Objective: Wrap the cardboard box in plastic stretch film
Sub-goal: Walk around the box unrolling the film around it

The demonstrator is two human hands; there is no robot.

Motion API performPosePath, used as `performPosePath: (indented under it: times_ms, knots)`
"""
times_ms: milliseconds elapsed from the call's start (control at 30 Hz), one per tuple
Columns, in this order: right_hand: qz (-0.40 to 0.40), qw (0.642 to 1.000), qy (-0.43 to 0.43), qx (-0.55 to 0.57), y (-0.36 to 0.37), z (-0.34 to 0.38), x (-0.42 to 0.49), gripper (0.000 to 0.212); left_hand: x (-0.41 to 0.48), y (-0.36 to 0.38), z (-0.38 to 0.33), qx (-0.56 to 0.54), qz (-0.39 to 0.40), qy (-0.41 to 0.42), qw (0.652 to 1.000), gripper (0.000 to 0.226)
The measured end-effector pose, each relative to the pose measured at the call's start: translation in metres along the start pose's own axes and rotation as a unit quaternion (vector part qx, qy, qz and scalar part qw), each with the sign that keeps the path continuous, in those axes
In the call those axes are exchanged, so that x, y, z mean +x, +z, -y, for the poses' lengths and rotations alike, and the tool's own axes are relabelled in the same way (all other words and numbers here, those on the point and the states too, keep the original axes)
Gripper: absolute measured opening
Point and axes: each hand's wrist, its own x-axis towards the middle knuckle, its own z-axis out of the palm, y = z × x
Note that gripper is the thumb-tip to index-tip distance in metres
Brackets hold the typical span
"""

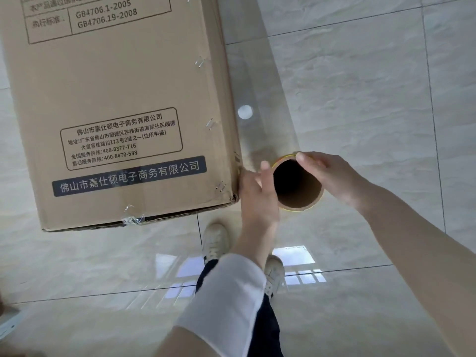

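A tall brown cardboard box with printed black labels stands on the floor at the left. Just right of its near corner I see the stretch film roll end-on, looking into its brown cardboard core. A clear sheet of film runs from the roll away along the box's right side. My right hand grips the roll from the right, fingers curled over its rim. My left hand sits between the box corner and the roll, its fingers straight against the roll's left side and its thumb by the box edge.
Glossy pale floor tiles surround the box, with window reflections near my feet. My white shoes stand just below the box corner. A pale object shows at the lower left edge.
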Motion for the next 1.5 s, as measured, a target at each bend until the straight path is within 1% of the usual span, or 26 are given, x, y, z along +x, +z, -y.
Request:
performPosePath:
  times_ms: [67,133,200,267,333,367,433,500,567,600,667,733,767,833,867,967,1033,1067,1133,1167,1200,1233,1300,1367,1433,1500]
  knots:
    - [-0.002,0.999,0.008,0.043,0.006,-0.008,-0.002,0.043,0.014,-0.003,-0.012,0.023,0.036,0.001,0.999,0.038]
    - [0.002,0.992,0.006,0.128,0.021,-0.013,-0.009,0.076,0.028,-0.004,-0.011,0.007,0.082,-0.001,0.997,0.041]
    - [-0.053,0.974,0.035,0.219,0.041,-0.021,-0.014,0.098,0.036,-0.003,-0.004,0.015,0.133,0.021,0.991,0.045]
    - [-0.129,0.952,0.064,0.270,0.054,-0.024,-0.019,0.090,0.033,0.000,0.011,0.016,0.131,0.037,0.991,0.054]
    - [-0.166,0.955,0.066,0.236,0.058,-0.018,-0.026,0.060,0.011,0.001,0.026,-0.015,0.069,0.022,0.997,0.067]
    - [-0.157,0.966,0.064,0.193,0.057,-0.014,-0.030,0.044,-0.002,0.000,0.034,-0.033,0.033,0.008,0.999,0.080]
    - [-0.089,0.989,0.060,0.100,0.049,-0.010,-0.036,0.022,-0.034,-0.003,0.046,-0.070,-0.021,-0.033,0.997,0.105]
    - [0.001,0.998,0.065,0.019,0.043,-0.009,-0.037,0.015,-0.060,-0.006,0.056,-0.090,-0.039,-0.076,0.992,0.106]
    - [0.055,0.995,0.080,-0.029,0.046,-0.012,-0.039,0.027,-0.071,-0.009,0.064,-0.102,-0.026,-0.101,0.989,0.101]
    - [0.056,0.995,0.082,-0.029,0.048,-0.015,-0.039,0.037,-0.069,-0.013,0.068,-0.086,-0.011,-0.093,0.992,0.104]
    - [0.025,0.996,0.079,0.021,0.055,-0.022,-0.038,0.047,-0.053,-0.021,0.071,-0.027,0.005,-0.065,0.998,0.097]
    - [-0.006,0.997,0.062,0.055,0.064,-0.028,-0.042,0.046,-0.032,-0.032,0.069,0.004,0.025,-0.048,0.999,0.079]
    - [-0.007,0.996,0.051,0.072,0.070,-0.032,-0.045,0.054,-0.023,-0.038,0.065,0.000,0.043,-0.042,0.998,0.071]
    - [0.013,0.988,0.030,0.150,0.085,-0.040,-0.056,0.088,-0.012,-0.046,0.061,-0.030,0.077,-0.038,0.996,0.057]
    - [0.022,0.978,0.029,0.205,0.093,-0.045,-0.061,0.096,-0.011,-0.049,0.062,-0.050,0.089,-0.034,0.994,0.054]
    - [-0.032,0.953,0.043,0.298,0.111,-0.047,-0.068,0.080,-0.018,-0.055,0.078,-0.053,0.119,-0.019,0.991,0.058]
    - [-0.114,0.957,0.068,0.260,0.111,-0.041,-0.069,0.054,-0.034,-0.059,0.086,-0.055,0.137,-0.003,0.989,0.057]
    - [-0.138,0.965,0.069,0.213,0.108,-0.039,-0.071,0.040,-0.044,-0.060,0.091,-0.068,0.137,-0.010,0.988,0.063]
    - [-0.110,0.984,0.041,0.132,0.104,-0.039,-0.076,0.024,-0.061,-0.061,0.102,-0.097,0.097,-0.045,0.990,0.096]
    - [-0.077,0.991,0.035,0.106,0.103,-0.038,-0.079,0.016,-0.070,-0.061,0.105,-0.090,0.074,-0.060,0.991,0.106]
    - [-0.046,0.995,0.037,0.084,0.103,-0.037,-0.081,0.012,-0.077,-0.064,0.109,-0.075,0.059,-0.060,0.994,0.107]
    - [-0.020,0.997,0.039,0.064,0.106,-0.037,-0.082,0.011,-0.081,-0.067,0.112,-0.055,0.056,-0.067,0.995,0.101]
    - [0.010,0.999,0.039,0.023,0.114,-0.036,-0.079,0.024,-0.081,-0.078,0.115,-0.026,0.064,-0.094,0.993,0.085]
    - [0.009,0.999,0.039,0.003,0.121,-0.033,-0.074,0.035,-0.071,-0.089,0.114,0.029,0.078,-0.093,0.992,0.082]
    - [-0.007,0.999,0.039,0.015,0.127,-0.032,-0.071,0.032,-0.057,-0.098,0.107,0.073,0.110,-0.083,0.988,0.073]
    - [-0.021,0.996,0.046,0.072,0.131,-0.035,-0.072,0.031,-0.041,-0.106,0.096,0.114,0.166,-0.068,0.977,0.054]
